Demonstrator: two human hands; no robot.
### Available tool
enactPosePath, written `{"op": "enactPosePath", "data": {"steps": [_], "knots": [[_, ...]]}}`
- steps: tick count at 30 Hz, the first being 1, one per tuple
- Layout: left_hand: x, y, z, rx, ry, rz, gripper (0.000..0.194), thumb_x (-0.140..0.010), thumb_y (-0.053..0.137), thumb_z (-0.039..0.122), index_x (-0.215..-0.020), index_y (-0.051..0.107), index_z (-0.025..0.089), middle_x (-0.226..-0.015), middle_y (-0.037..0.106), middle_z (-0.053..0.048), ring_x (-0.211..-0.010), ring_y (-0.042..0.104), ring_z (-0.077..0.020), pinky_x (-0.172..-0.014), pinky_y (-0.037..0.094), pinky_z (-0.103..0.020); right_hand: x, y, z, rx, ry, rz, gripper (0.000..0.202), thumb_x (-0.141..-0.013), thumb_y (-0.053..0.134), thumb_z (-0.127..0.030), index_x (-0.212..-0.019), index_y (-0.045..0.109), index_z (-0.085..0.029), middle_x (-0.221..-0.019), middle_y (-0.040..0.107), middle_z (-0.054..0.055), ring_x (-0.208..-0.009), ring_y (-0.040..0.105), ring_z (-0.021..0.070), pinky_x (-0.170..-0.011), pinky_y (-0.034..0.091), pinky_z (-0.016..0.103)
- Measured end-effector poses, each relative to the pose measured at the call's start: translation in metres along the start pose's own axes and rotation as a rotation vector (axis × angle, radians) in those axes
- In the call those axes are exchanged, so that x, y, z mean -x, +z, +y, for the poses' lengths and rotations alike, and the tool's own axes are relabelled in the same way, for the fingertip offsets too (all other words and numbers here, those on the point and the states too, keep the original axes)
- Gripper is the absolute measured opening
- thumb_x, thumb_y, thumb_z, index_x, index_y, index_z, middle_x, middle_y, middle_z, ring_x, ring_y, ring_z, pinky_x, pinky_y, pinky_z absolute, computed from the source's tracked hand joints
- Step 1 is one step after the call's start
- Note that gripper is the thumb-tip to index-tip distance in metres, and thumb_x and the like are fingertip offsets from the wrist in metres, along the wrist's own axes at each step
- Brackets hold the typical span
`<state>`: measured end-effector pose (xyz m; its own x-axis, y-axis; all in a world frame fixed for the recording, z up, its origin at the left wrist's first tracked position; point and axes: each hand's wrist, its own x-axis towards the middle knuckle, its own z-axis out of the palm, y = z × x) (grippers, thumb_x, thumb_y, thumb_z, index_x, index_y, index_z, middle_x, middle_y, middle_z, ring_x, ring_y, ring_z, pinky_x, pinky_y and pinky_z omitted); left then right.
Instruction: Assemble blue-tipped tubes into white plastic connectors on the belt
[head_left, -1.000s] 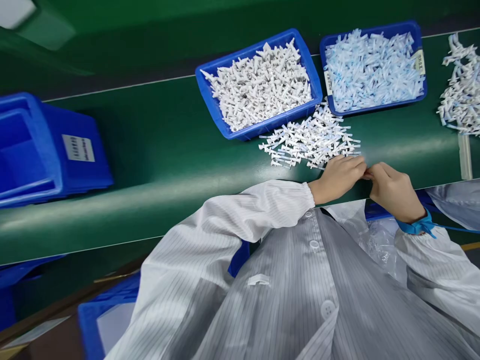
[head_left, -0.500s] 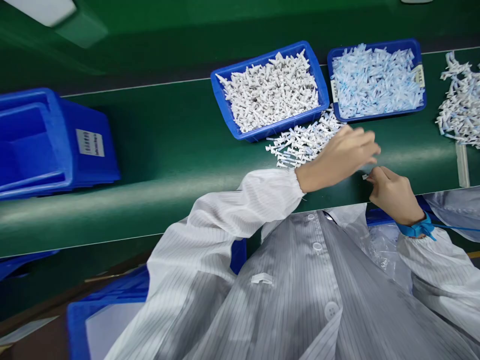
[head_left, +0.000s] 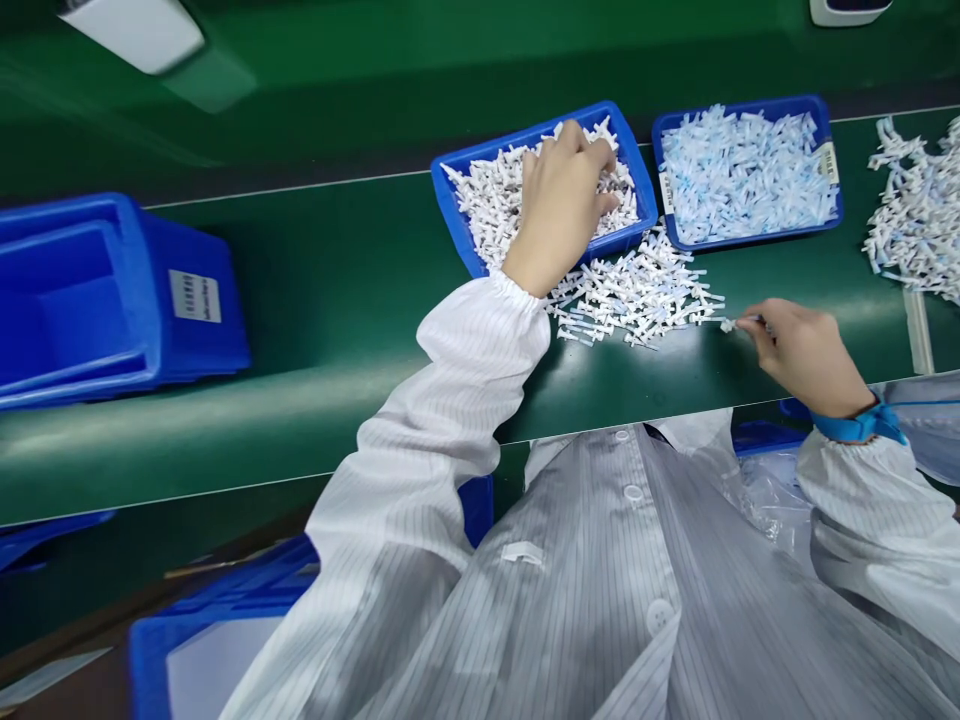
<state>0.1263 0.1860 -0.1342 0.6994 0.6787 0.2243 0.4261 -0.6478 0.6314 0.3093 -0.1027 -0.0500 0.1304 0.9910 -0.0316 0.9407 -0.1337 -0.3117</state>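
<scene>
My left hand (head_left: 561,205) reaches over the blue tray of white plastic parts (head_left: 487,195), fingers spread and bent, their tips among the parts; nothing can be made out in its grip. On the right, my right hand (head_left: 802,350), with a blue band at the wrist, pinches a small white part (head_left: 727,325) between thumb and fingers just above the green surface (head_left: 375,290). A loose pile of white and pale blue pieces (head_left: 637,285) lies in front of the two trays, left of my right hand.
A second blue tray (head_left: 750,180) holds pale blue pieces at the back. Another pile of white pieces (head_left: 919,215) lies at the far right, above a clear strip (head_left: 917,330). Stacked blue bins (head_left: 195,290) stand at the left.
My left hand has moved left and away from me, from near my right hand into the tray of white parts. My right hand has shifted slightly right.
</scene>
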Motion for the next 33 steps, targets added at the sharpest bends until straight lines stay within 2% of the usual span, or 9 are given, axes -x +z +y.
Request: {"op": "enactPosePath", "data": {"steps": [3, 6, 11, 16, 20, 23, 27, 30, 33], "knots": [[-0.003, 0.004, 0.0, -0.006, 0.044, -0.024, 0.027, -0.094, 0.062, 0.05, -0.104, 0.062, 0.024, -0.115, 0.053, -0.01, -0.098, 0.037, -0.0238, -0.089, 0.033, -0.051, -0.014, -0.005, -0.001, -0.09, 0.077, 0.06, 0.044, -0.098, 0.049, -0.059, -0.077, 0.058, -0.021, -0.074, 0.063, 0.011, -0.066, 0.052, 0.0216, -0.062, 0.029, 0.035], [-0.004, 0.004, 0.003, -0.009, 0.088, -0.035, 0.032, -0.101, 0.046, 0.051, -0.096, 0.062, 0.023, -0.113, 0.052, -0.011, -0.095, 0.038, -0.0232, -0.085, 0.032, -0.048, -0.021, -0.009, -0.004, -0.181, 0.177, 0.132, 0.059, -0.088, 0.056, -0.075, -0.068, 0.058, -0.02, -0.062, 0.056, 0.008, -0.058, 0.042, 0.0171, -0.06, 0.023, 0.035], [0.005, 0.0, 0.006, -0.005, 0.188, -0.04, 0.042, -0.1, 0.037, 0.057, -0.092, 0.062, 0.024, -0.114, 0.053, -0.013, -0.093, 0.039, -0.0249, -0.084, 0.03, -0.048, -0.013, -0.011, -0.01, -0.462, 0.363, 0.197, 0.057, -0.089, 0.06, -0.073, -0.069, 0.061, -0.019, -0.052, 0.041, 0.001, -0.051, 0.036, 0.0132, -0.054, 0.023, 0.033], [0.01, 0.001, 0.01, 0.01, 0.228, -0.015, 0.042, -0.101, 0.03, 0.049, -0.086, 0.06, 0.024, -0.115, 0.054, -0.015, -0.096, 0.036, -0.0263, -0.084, 0.029, -0.048, -0.002, -0.008, -0.008, -0.881, 0.477, 0.128, 0.056, -0.091, 0.049, -0.076, -0.07, 0.047, -0.025, -0.057, 0.024, -0.004, -0.048, 0.019, 0.0115, -0.043, 0.014, 0.03], [0.005, 0.003, 0.012, 0.015, 0.193, -0.005, 0.032, -0.098, 0.043, 0.044, -0.077, 0.053, 0.024, -0.107, 0.056, -0.012, -0.089, 0.033, -0.0231, -0.084, 0.03, -0.046, 0.009, -0.002, -0.001, -1.081, 0.5, 0.062, 0.04, -0.088, 0.057, -0.06, -0.073, 0.043, -0.026, -0.064, 0.022, -0.003, -0.054, 0.016, 0.0134, -0.045, 0.012, 0.031], [0.003, 0.003, 0.014, 0.001, 0.159, -0.005, 0.027, -0.098, 0.044, 0.038, -0.076, 0.049, 0.024, -0.103, 0.056, -0.011, -0.088, 0.032, -0.0226, -0.085, 0.03, -0.046, 0.018, 0.005, 0.004, -1.182, 0.504, 0.05, 0.026, -0.085, 0.057, -0.044, -0.075, 0.042, -0.025, -0.069, 0.027, 0.0, -0.059, 0.025, 0.0162, -0.049, 0.02, 0.031], [0.006, -0.003, 0.022, -0.057, 0.12, -0.026, 0.013, -0.092, 0.042, 0.018, -0.083, 0.048, 0.025, -0.109, 0.055, -0.013, -0.092, 0.034, -0.0244, -0.086, 0.031, -0.047, 0.028, 0.014, 0.008, -1.275, 0.518, 0.08, 0.015, -0.08, 0.056, -0.034, -0.077, 0.044, -0.025, -0.077, 0.039, 0.005, -0.066, 0.038, 0.0194, -0.053, 0.034, 0.033], [0.011, -0.011, 0.034, -0.1, 0.085, 0.0, 0.025, -0.085, 0.038, 0.007, -0.096, 0.048, 0.026, -0.114, 0.055, -0.014, -0.094, 0.036, -0.0259, -0.087, 0.031, -0.047, 0.03, 0.02, 0.012, -1.306, 0.524, 0.081, 0.012, -0.075, 0.061, -0.027, -0.083, 0.052, -0.026, -0.088, 0.051, 0.009, -0.077, 0.05, 0.022, -0.057, 0.044, 0.035], [0.016, -0.021, 0.049, -0.124, 0.048, 0.057, 0.035, -0.086, 0.029, 0.004, -0.106, 0.047, 0.026, -0.115, 0.055, -0.015, -0.095, 0.04, -0.0263, -0.088, 0.031, -0.047, 0.03, 0.025, 0.015, -1.317, 0.526, 0.085, 0.02, -0.074, 0.066, -0.024, -0.093, 0.06, -0.028, -0.102, 0.059, 0.01, -0.091, 0.058, 0.0234, -0.063, 0.053, 0.035]]}}
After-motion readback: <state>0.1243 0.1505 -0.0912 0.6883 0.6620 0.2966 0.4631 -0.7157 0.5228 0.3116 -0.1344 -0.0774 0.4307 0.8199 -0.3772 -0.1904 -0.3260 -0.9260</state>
